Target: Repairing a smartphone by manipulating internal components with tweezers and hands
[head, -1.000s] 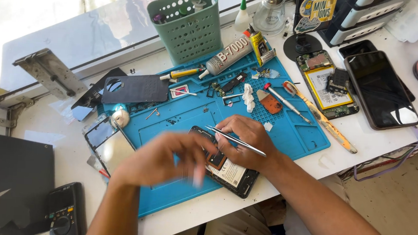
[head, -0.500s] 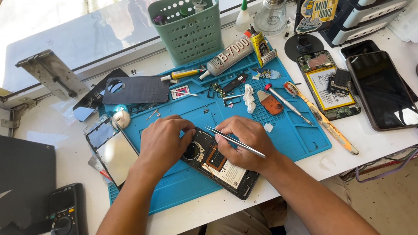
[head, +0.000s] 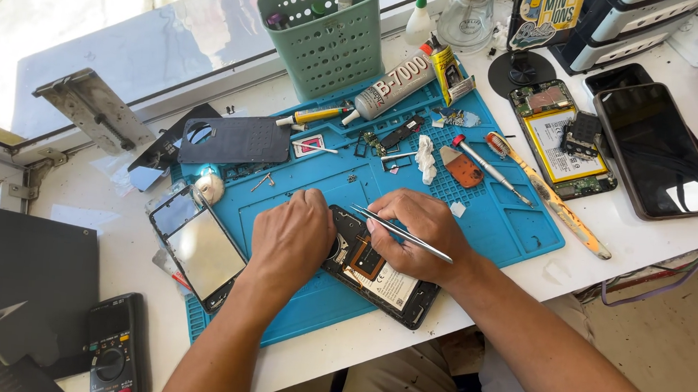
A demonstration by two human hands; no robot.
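My left hand (head: 290, 237) lies flat, fingers together, pressing on the upper end of an opened phone (head: 381, 268) that rests back-side up near the front edge of a blue work mat (head: 511, 224). My right hand (head: 420, 234) rests on the phone's right side, pinching slim metal tweezers (head: 402, 234) whose tips point left over the exposed insides. A detached screen (head: 202, 251) lies just left of my left hand, and a glue tube (head: 389, 86) sits toward the mat's far edge.
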